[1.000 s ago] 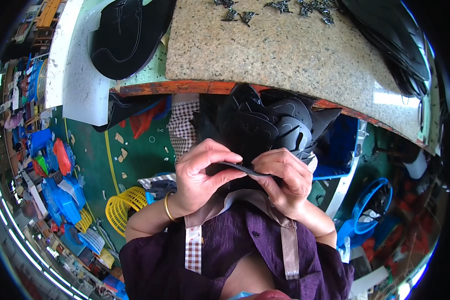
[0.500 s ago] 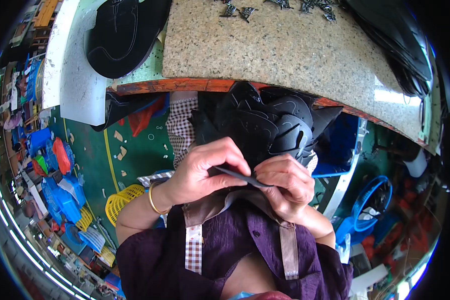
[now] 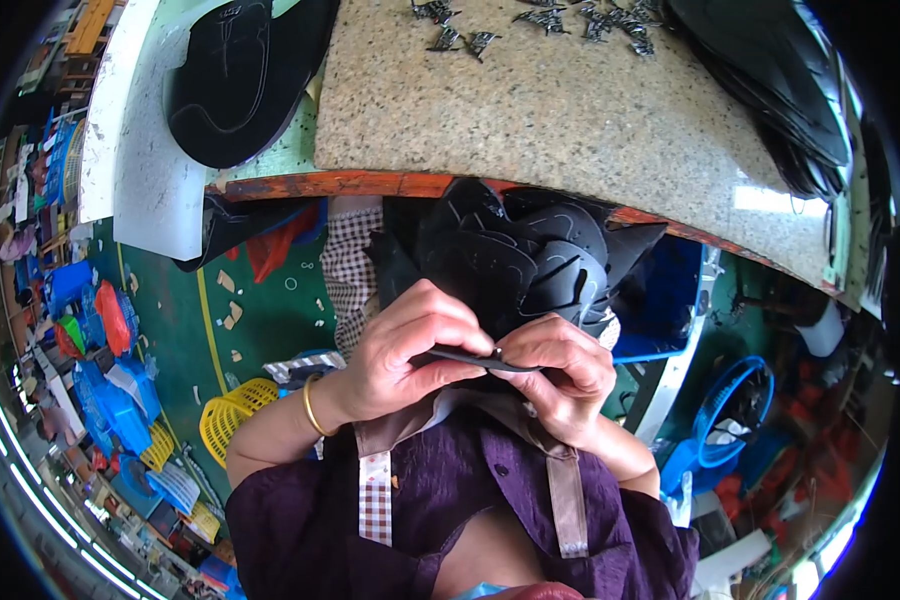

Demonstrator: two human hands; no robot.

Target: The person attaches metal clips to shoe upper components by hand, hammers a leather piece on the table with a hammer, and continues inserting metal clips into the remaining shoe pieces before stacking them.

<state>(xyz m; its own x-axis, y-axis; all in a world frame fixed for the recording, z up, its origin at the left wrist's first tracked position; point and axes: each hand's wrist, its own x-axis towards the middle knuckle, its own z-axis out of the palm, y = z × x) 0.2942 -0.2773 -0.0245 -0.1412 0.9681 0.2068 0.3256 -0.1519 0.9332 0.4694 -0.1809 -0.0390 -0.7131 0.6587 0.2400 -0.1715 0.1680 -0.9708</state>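
hands: 2, left hand point(image 3: 405, 355), right hand point(image 3: 560, 375) | thin black piece point(image 3: 475, 358): 1 | gold bangle point(image 3: 311, 405): 1 | desk point(image 3: 570, 110): 1 | yellow basket point(image 3: 232, 418): 1 | apron straps point(image 3: 375, 495): 2

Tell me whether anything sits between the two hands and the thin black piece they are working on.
Nothing visible does. The left hand and the right hand both pinch the thin black piece directly, thumbs on its near edge. The stack of black cut pieces lies behind it, in the lap below the stone-topped table.
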